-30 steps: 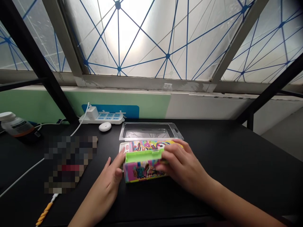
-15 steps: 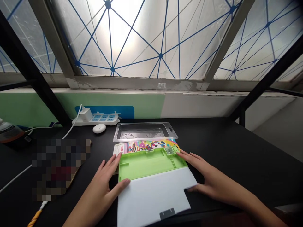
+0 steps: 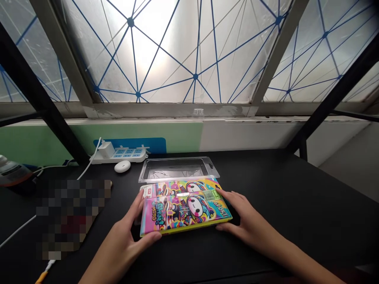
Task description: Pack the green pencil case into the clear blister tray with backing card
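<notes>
A colourful cartoon-printed pencil case [image 3: 185,209] lies shut on the black table [image 3: 296,197], its lid facing up with the word "SPORT" at the right end. My left hand [image 3: 127,234] holds its left end, with the thumb along the front edge. My right hand [image 3: 244,223] holds the right end, with the fingertips against the side. A small clear window and a white latch show near the case's back edge. The case's underside is hidden.
A clear plastic blister tray [image 3: 177,169] lies just behind the case. Farther back are a white power strip [image 3: 118,154] with a plugged-in cable and a white oval object [image 3: 122,166]. To the left are a pixelated blurred object [image 3: 71,217] and a bottle [image 3: 12,175].
The white-lined lid, lying open toward me before, is now folded shut over the green tray. Both hands have moved in to the case's ends.
</notes>
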